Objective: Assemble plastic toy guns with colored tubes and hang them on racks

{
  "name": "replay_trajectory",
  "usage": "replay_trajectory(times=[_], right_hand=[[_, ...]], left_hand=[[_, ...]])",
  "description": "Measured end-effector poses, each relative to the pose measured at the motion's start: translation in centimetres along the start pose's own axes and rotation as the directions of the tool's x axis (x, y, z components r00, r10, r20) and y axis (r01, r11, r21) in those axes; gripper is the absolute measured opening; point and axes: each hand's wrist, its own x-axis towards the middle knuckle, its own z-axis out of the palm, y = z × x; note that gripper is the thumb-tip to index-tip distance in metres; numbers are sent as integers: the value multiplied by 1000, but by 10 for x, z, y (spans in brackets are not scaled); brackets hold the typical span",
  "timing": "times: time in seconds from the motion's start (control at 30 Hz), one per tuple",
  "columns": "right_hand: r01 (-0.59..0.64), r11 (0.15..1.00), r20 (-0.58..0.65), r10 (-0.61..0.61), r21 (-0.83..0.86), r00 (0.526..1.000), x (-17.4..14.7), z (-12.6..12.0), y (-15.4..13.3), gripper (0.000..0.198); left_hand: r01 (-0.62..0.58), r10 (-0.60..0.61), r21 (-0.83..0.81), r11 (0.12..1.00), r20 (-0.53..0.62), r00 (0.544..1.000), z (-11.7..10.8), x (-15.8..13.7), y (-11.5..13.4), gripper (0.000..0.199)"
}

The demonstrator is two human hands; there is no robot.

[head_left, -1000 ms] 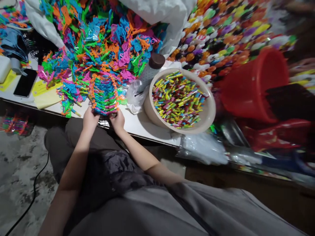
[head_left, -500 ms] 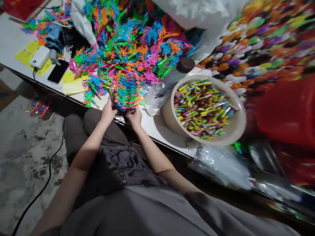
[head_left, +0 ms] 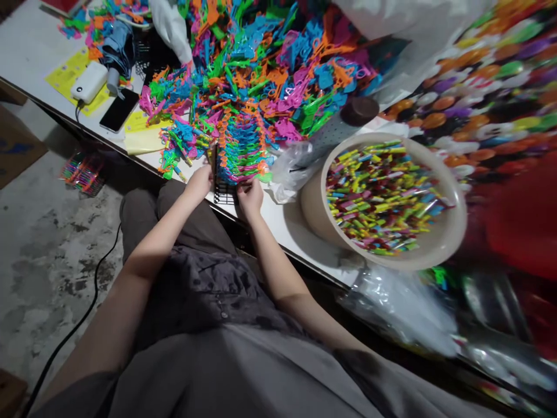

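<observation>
Rows of little plastic pieces [head_left: 242, 148] sit right in front of me, packed side by side in a black grid rack [head_left: 225, 196] at the near edge of the white table [head_left: 281, 225]. Left hand [head_left: 201, 181] has its fingers curled in against the rack's left side, and it looks closed on it, though the fingertips are mostly hidden. Right hand [head_left: 251, 198] has thumb and fingers drawn in close together at the near right corner, just by the bottom row. Can't tell if that's a pinch on the rack or on a piece.

If you ask me, this is the handling-the-rack step, not the picking one: neither hand is in the loose heap [head_left: 256, 64] behind, and the tub [head_left: 314, 200] of small coloured sticks is off to my right, untouched. Some bare grid shows on my side of the rows. I'd say the next move calls for an even hold on both sides, rack level, nothing snagging on the loose stuff crowding the far end.
</observation>
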Motion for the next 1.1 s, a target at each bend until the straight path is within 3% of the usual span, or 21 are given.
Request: replay_trajectory(times=[0.13, 0.27, 0.37, 0.63, 0.8, 0.87, 0.93, 1.0, 1.07, 1.1], right_hand=[[34, 999, 32, -34, -12, 999, -2, 0, 8, 13], [22, 999, 30, -22, -23, 999, -2, 2, 9, 13], [22, 999, 34, -21, -35, 999, -2, 4, 9, 13], [19, 999, 47, -18, -27, 999, -2, 2, 9, 16], [-10, 1000, 88, 12, -19, 996, -9, -2, -13, 19], [-14, 1000, 189, 18, -21, 982, -16, -22, -28, 19], [-7, 1000, 396, -4, 26, 918, -21, -63, -43, 17], [-34, 979, 642, -105, 200, 759, -16, -123, -58, 25], [-154, 925, 731, -165, 348, 662, 7, -194, -69, 38], [-196, 895, 682, -148, 400, 716, 27, -228, -74, 43]], left_hand=[[146, -140, 315, 938, -40, 989, -39, -4, -12, 39], [212, -289, 512, 832, 75, 954, -51, 7, -24, 59], [220, -318, 541, 812, 95, 943, -45, 15, -28, 60], [348, -355, 411, 843, -60, 933, -38, 15, -34, 49], [352, -355, 395, 849, -68, 932, -45, 12, -37, 44], [352, -367, 399, 847, -42, 929, -49, 13, -38, 40], [360, -382, 391, 847, -21, 924, -52, 15, -40, 37], [336, -364, 378, 862, 1, 931, -54, 19, -43, 38], [332, -358, 365, 870, 3, 934, -56, 21, -44, 38], [335, -361, 361, 870, 4, 933, -57, 21, -44, 38]])
